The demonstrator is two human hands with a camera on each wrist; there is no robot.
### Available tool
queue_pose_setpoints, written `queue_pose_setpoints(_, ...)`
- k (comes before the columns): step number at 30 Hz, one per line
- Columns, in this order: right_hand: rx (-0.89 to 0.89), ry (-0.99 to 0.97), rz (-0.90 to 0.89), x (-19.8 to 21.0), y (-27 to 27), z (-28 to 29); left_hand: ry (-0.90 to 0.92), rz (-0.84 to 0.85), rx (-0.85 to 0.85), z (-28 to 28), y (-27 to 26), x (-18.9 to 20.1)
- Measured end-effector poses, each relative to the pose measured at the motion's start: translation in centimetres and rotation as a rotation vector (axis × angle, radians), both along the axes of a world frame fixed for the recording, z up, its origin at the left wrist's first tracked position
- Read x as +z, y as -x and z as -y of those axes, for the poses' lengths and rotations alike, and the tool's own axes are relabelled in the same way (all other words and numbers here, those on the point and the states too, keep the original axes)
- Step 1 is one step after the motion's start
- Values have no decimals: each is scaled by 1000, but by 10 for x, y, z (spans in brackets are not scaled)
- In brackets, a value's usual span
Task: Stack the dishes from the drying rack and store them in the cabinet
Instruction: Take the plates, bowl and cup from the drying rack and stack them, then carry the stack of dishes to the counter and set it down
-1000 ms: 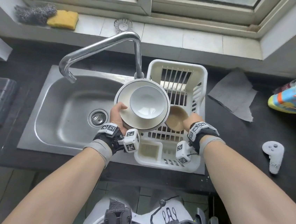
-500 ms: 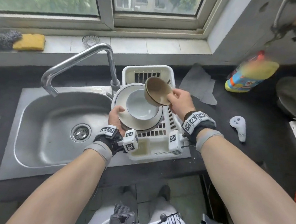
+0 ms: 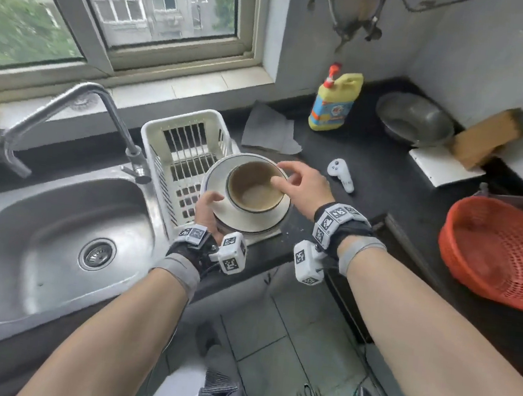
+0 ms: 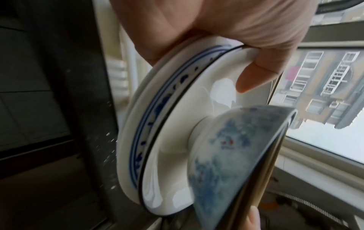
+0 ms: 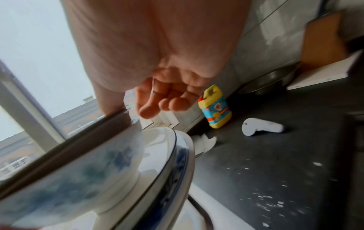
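My left hand (image 3: pixel 209 210) grips the near-left rim of a stack of plates (image 3: pixel 251 221) above the front right corner of the white drying rack (image 3: pixel 182 144). The left wrist view shows a black-rimmed white plate (image 4: pixel 177 140) lying on a blue-patterned plate (image 4: pixel 149 118), with my thumb over the edge. On the plates sits a blue-patterned bowl (image 4: pixel 226 155), and the brown bowl (image 3: pixel 255 186) is nested inside it. My right hand (image 3: pixel 299 179) hovers at the bowl's right rim. Its thumb touches the rim and its other fingers (image 5: pixel 163 102) hang loosely curled, off the bowl.
The steel sink (image 3: pixel 55 240) and faucet (image 3: pixel 80 98) lie to the left. On the dark counter to the right are a grey cloth (image 3: pixel 270 131), a white controller (image 3: pixel 340 174), a yellow detergent bottle (image 3: pixel 334 105), a steel bowl (image 3: pixel 414 117) and a red basket (image 3: pixel 499 255).
My right hand lifted the brown bowl out of the rack and set it into the white bowl on the plates, then loosened its grip. The stack shifted right and the view swung right.
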State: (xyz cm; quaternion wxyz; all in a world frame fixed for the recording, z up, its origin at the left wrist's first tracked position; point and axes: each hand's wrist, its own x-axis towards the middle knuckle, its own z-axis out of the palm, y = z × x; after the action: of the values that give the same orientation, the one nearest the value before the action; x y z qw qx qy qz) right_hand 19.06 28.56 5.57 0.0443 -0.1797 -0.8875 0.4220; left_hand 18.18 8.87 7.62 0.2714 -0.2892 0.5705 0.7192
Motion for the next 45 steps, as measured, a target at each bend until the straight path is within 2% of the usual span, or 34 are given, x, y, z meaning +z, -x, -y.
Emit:
queue_pose_setpoints(3, -99, 19, 47, -5, -66, -28, -48, -57, -131, -33, -55, 11)
queue_pose_setpoints(5, -201, 131, 96, -6, -115, -45, -79, -76, -213, -56, -97, 15)
queue_pose_setpoints(9, -380, 377, 60, -6, -222, -81, -108, -64, -364, -107, -174, 7)
queue_pose_setpoints(12, -523, 395, 29, -2, -309, -110, -47, -50, -497, -150, -230, 1)
queue_pose_setpoints(18, -864, 408, -70, 1, -478, -164, -120, 54, -882, -244, -350, 0)
queue_pose_setpoints(24, -1172, 416, -107, -7, -627, -209, -96, 105, -1183, -340, -464, -26)
queue_pose_setpoints(27, -1305, 439, -98, -21, -693, -230, -69, 73, -1323, -384, -519, -42)
queue_pose_setpoints(32, -1483, 460, -93, -51, -778, -268, -22, -94, -1441, -454, -595, -74)
queue_pose_setpoints(37, -1580, 487, -61, -75, -840, -307, 1, -85, -1535, -515, -656, -99)
queue_pose_setpoints(45, -1651, 573, -31, -124, -919, -344, 74, 6, -1651, -578, -731, -141)
